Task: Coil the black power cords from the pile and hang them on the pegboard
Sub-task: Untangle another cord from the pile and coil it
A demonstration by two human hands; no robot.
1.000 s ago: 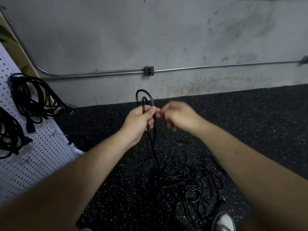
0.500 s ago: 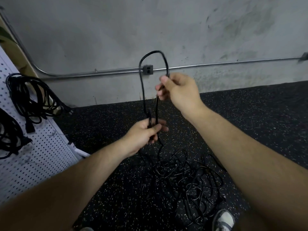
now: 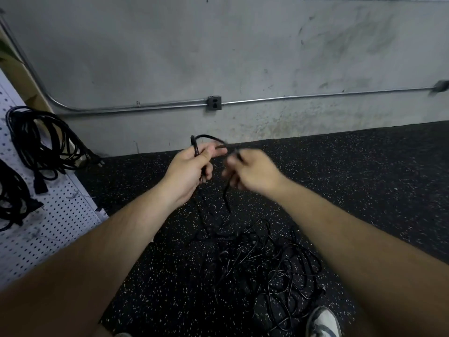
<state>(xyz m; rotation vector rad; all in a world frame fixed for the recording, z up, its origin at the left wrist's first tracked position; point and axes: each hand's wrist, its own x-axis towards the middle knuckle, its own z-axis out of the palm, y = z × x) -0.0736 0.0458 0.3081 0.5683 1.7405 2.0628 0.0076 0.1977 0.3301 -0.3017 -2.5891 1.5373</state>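
My left hand [image 3: 188, 170] grips a black power cord [image 3: 209, 138] whose short loop arches over to my right hand [image 3: 252, 172], which holds the same cord; the right hand is blurred. From both hands the cord drops to a tangled pile of black cords [image 3: 264, 261] on the speckled floor below. The white pegboard [image 3: 56, 215] leans at the left, with a coiled cord [image 3: 43, 139] hanging on it and part of another coil [image 3: 12, 203] at the frame's left edge.
A grey concrete wall with a metal conduit [image 3: 145, 108] and an outlet box [image 3: 214, 102] stands ahead. Black speckled rubber flooring [image 3: 364, 178] spreads to the right. My shoe [image 3: 323, 322] sits beside the pile at the bottom.
My right hand, raised with a tall loop half a second ago, has come down beside the left hand. The loop between them is now short and low.
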